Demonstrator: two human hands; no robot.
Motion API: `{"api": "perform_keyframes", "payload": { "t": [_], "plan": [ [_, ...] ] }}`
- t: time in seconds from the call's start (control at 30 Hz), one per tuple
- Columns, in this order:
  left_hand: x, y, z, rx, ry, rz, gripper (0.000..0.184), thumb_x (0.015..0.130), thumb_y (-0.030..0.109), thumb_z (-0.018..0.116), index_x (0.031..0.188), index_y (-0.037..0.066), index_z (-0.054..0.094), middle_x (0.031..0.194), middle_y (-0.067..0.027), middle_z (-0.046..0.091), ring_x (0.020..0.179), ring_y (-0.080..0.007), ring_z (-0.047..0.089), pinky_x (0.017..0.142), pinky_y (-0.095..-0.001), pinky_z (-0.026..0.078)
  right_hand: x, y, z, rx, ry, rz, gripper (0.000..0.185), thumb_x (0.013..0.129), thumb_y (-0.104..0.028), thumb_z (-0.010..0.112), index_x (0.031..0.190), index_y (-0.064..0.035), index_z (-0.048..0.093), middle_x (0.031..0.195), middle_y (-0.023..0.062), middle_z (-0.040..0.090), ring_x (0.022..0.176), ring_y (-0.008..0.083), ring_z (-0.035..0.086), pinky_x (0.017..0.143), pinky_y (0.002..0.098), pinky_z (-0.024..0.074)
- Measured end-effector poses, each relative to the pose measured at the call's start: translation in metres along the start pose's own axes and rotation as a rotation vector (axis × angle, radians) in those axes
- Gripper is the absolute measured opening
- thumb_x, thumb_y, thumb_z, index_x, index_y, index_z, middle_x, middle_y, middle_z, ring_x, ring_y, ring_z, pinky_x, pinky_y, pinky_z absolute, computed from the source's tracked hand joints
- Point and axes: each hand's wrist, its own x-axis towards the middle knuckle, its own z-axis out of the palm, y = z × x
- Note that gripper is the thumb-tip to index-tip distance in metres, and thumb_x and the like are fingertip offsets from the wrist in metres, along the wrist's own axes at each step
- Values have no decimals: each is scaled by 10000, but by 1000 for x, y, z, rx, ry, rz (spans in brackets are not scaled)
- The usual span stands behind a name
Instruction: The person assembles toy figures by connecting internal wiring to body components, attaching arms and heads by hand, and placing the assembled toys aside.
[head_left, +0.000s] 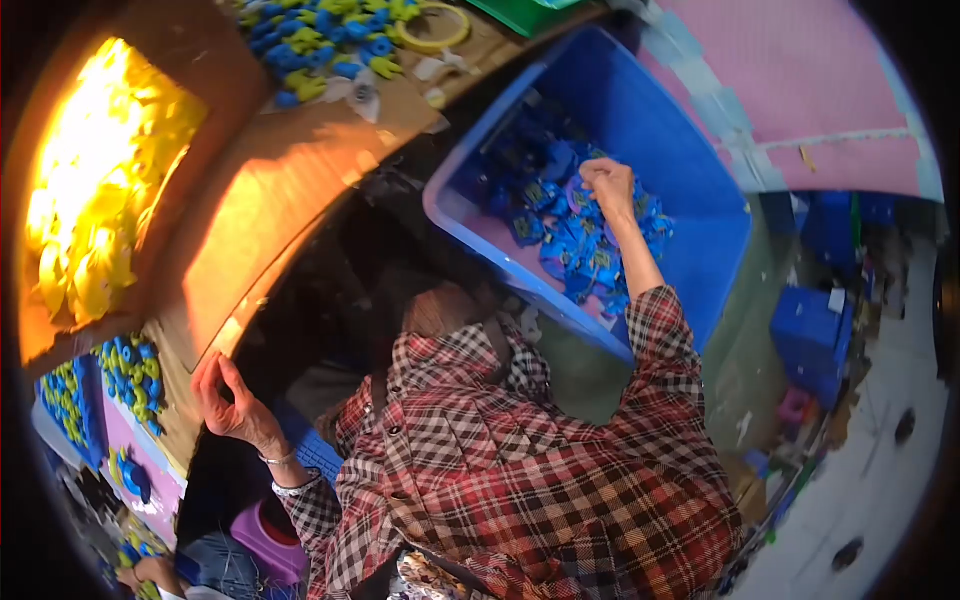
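Note:
My right hand (610, 188) reaches into a large blue plastic bin (678, 125), its fingers curled together above the pile. Whatever they may hold is hidden by the fingers. Beneath it lie many small blue pieces (590, 250) with dark and yellowish marks, some wrapped in something shiny. At the table's edge, my left hand (235, 408) is raised with thumb and fingers apart and nothing visible between them. It is nearest to the cardboard-covered tabletop (270, 215); I cannot tell whether the fingertips touch it.
A brightly lit box of yellow pieces (100, 220) stands on the left. Blue and yellow parts (325, 40) and a roll of tape (435, 28) lie at the table's back. Blue crates (812, 335) stand at right. Another person's hand (155, 573) shows lower left, near a purple tub (265, 545).

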Motion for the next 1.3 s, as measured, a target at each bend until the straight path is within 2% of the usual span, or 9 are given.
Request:
{"api": "perform_keyframes", "payload": {
  "t": [0.1,0.23,0.3,0.47,0.57,0.63,1.0,1.13,1.3],
  "plan": [
    [-12,12,20,-8,-113,-58,89,967,-33,670,1039,-50,718,1058,-81,665,946,-146,624,849,-269,516,-4,95,-10,-37,8,107,227,861,-105,733,1046,22,769,852,104,767,741,168,726,601,313,553],
    [-15,29,40,-16,-263,-48,71,964,-16,684,1024,-37,717,1004,-70,662,910,-137,610,827,-266,509,-37,102,-31,-368,277,-14,360,758,-107,820,1106,-47,749,1109,175,717,998,357,698,839,473,559],
    [-12,25,43,-36,-290,-65,72,965,6,693,1019,-32,722,997,-70,662,903,-144,607,817,-269,507,-51,93,-30,-542,144,-203,543,703,-44,818,1224,-89,672,1243,127,634,1260,343,543,1024,501,438],
    [-9,34,62,-45,-373,-29,75,960,22,706,1011,-29,726,989,-75,664,901,-152,610,804,-273,504,-40,107,-23,-537,328,-165,607,676,63,670,1256,-114,638,1254,94,637,1278,328,514,1016,495,370],
    [-8,34,67,-55,-409,-23,73,958,19,706,1011,-26,727,987,-76,665,893,-150,610,799,-270,502,-27,104,-30,-627,299,-409,632,682,69,645,1280,-136,642,1287,81,638,1282,321,514,1032,491,363],
    [-8,33,70,-73,-426,-24,71,956,16,704,1010,-24,728,982,-75,666,881,-146,610,794,-267,502,-19,103,-28,-734,-37,-334,680,694,30,733,1335,-178,636,1358,72,605,1302,323,513,1042,521,385],
    [3,68,105,-171,-521,10,71,913,-57,693,978,-35,711,959,-77,675,849,-135,629,778,-256,504,-29,60,-50,-869,28,-722,512,744,-54,838,1205,-122,626,1260,147,561,1151,330,542,933,468,450],
    [4,119,143,-411,-779,72,267,855,-24,744,1119,-25,708,1041,-97,667,815,-145,676,716,-264,545,-60,-14,-60,-807,110,-918,525,704,-46,837,1188,-124,649,1302,158,566,1094,341,564,890,468,468],
    [-12,162,194,-690,-915,-89,893,802,141,882,1551,61,402,1366,-181,568,1108,-245,655,875,-369,591,-91,-122,-21,-614,209,-1210,486,713,-8,786,1176,-121,685,1274,164,597,1009,349,603,823,457,506]
  ]
}}
